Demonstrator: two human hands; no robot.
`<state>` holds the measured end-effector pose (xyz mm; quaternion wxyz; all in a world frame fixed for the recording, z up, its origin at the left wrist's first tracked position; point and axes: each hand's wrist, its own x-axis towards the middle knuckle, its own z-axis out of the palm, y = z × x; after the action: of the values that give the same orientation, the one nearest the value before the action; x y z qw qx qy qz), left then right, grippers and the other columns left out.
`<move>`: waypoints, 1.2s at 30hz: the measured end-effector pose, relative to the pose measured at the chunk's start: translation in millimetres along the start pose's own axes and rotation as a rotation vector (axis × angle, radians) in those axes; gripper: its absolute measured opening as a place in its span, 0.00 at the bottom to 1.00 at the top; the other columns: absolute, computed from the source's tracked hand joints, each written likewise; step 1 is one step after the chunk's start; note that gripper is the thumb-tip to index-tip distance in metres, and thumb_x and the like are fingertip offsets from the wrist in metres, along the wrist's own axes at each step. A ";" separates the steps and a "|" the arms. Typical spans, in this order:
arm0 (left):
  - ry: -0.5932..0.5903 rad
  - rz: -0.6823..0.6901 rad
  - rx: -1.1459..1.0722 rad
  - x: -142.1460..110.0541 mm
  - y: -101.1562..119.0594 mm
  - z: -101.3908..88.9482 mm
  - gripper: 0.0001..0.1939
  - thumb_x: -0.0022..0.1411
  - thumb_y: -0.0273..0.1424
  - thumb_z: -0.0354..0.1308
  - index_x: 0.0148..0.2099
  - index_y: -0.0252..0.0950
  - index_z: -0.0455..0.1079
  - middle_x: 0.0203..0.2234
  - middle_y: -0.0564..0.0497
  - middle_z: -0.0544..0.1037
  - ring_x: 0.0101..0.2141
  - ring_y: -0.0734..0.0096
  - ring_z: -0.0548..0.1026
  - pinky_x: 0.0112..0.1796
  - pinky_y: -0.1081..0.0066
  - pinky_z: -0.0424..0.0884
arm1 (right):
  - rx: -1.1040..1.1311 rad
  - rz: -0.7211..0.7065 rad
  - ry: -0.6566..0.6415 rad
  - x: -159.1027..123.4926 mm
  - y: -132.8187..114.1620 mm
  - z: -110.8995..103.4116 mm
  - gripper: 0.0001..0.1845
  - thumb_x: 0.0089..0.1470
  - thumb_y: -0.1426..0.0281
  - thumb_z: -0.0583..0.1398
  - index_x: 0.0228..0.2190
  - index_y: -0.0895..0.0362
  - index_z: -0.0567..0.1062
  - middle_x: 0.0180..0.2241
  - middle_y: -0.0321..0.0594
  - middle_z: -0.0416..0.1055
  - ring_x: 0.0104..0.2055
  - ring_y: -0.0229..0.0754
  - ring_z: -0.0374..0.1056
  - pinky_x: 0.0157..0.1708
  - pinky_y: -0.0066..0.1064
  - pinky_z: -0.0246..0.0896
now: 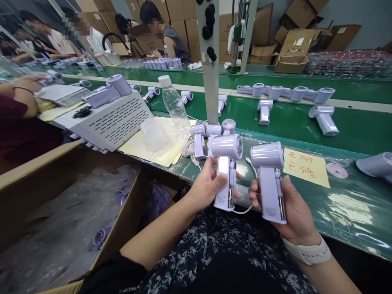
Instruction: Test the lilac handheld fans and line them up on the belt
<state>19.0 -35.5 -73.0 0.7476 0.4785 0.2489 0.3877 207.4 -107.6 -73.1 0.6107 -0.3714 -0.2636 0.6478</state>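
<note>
My left hand (210, 185) is closed around the grip of a lilac handheld fan (224, 175), held upright with its round head at the top. A second lilac handheld fan (269, 181) stands upright in my right hand (295, 210), the fingers wrapped around its grip. The two fans are side by side and apart, just above the bench's near edge. Behind the left one lie several more fans (199, 143), one showing its round grille. A white cable (251, 163) runs between and below my hands.
A yellow handwritten note (306, 167) lies right of my hands. Fans rest on the green conveyor (288, 118) beyond a metal post (211, 81). To the left are a plastic bottle (174, 102), a vented metal box (107, 118) and a carton (128, 204) with plastic bags. Co-workers sit along the line.
</note>
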 end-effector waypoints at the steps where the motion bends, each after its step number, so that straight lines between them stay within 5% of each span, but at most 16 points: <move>1: -0.001 0.000 -0.015 -1.1 -0.8 3.2 0.33 0.58 0.58 0.64 0.50 0.43 0.55 0.38 0.49 0.81 0.24 0.65 0.81 0.22 0.69 0.77 | -0.001 0.006 0.015 -0.8 -0.4 0.9 0.24 0.57 0.46 0.65 0.37 0.55 0.83 0.36 0.44 0.82 0.31 0.42 0.78 0.34 0.32 0.78; 6: 0.082 0.058 0.014 -8.3 -1.5 19.2 0.25 0.66 0.58 0.53 0.47 0.43 0.56 0.32 0.52 0.82 0.21 0.68 0.78 0.21 0.70 0.74 | -0.049 -0.021 -0.004 -6.0 -0.1 5.9 0.19 0.55 0.49 0.68 0.39 0.50 0.84 0.42 0.45 0.84 0.40 0.53 0.81 0.41 0.45 0.80; 12: 0.017 0.051 -0.064 -5.4 4.9 16.8 0.30 0.56 0.51 0.70 0.50 0.40 0.65 0.33 0.51 0.79 0.33 0.66 0.79 0.35 0.69 0.76 | -0.057 -0.078 0.074 -7.3 -7.2 7.4 0.13 0.58 0.55 0.67 0.40 0.49 0.82 0.45 0.43 0.82 0.48 0.54 0.77 0.45 0.46 0.77; 16: -0.085 -0.130 -0.150 -2.6 2.8 13.2 0.34 0.47 0.51 0.76 0.47 0.33 0.73 0.29 0.52 0.74 0.29 0.74 0.74 0.34 0.73 0.72 | 0.045 -0.019 0.003 -5.7 -13.1 15.0 0.15 0.60 0.57 0.60 0.32 0.52 0.81 0.33 0.42 0.76 0.36 0.47 0.74 0.38 0.39 0.76; 19: -0.035 -0.138 -0.222 -3.3 2.5 12.7 0.30 0.53 0.53 0.71 0.46 0.33 0.75 0.34 0.49 0.77 0.32 0.71 0.76 0.36 0.70 0.76 | 0.068 0.016 -0.034 -5.8 -14.2 19.1 0.21 0.61 0.56 0.55 0.27 0.55 0.79 0.27 0.41 0.70 0.27 0.42 0.66 0.31 0.35 0.71; 24: -0.123 -0.110 -0.253 -3.6 8.7 9.7 0.16 0.64 0.38 0.67 0.49 0.35 0.74 0.43 0.44 0.82 0.42 0.59 0.82 0.44 0.61 0.79 | 0.106 -0.001 0.003 -7.3 -14.3 16.4 0.22 0.61 0.55 0.54 0.31 0.55 0.81 0.30 0.43 0.73 0.28 0.42 0.67 0.26 0.32 0.66; 28: -0.078 -0.073 -0.137 -4.2 11.2 7.6 0.22 0.62 0.32 0.69 0.56 0.38 0.70 0.47 0.44 0.83 0.45 0.57 0.83 0.47 0.60 0.79 | 0.147 -0.090 0.032 -6.8 -14.3 9.2 0.13 0.57 0.57 0.60 0.31 0.52 0.80 0.32 0.42 0.77 0.32 0.45 0.71 0.26 0.33 0.69; 33: -0.059 -0.064 -0.052 -3.7 6.9 7.3 0.30 0.55 0.40 0.75 0.55 0.39 0.67 0.45 0.45 0.84 0.44 0.57 0.84 0.42 0.64 0.80 | 0.134 -0.145 0.194 -5.2 -9.0 4.9 0.12 0.59 0.59 0.62 0.41 0.51 0.81 0.34 0.42 0.82 0.36 0.47 0.78 0.40 0.39 0.77; 36: -0.053 -0.076 -0.028 -1.7 3.9 7.0 0.35 0.50 0.45 0.76 0.54 0.39 0.67 0.43 0.45 0.84 0.42 0.57 0.84 0.41 0.64 0.80 | 0.114 -0.122 0.229 -4.4 -6.4 7.5 0.13 0.62 0.60 0.61 0.45 0.50 0.79 0.34 0.42 0.83 0.36 0.46 0.79 0.37 0.37 0.78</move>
<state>21.9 -39.6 -66.5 0.7748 0.4681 0.2414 0.3496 205.2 -110.3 -62.9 0.6950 -0.3912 -0.1771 0.5768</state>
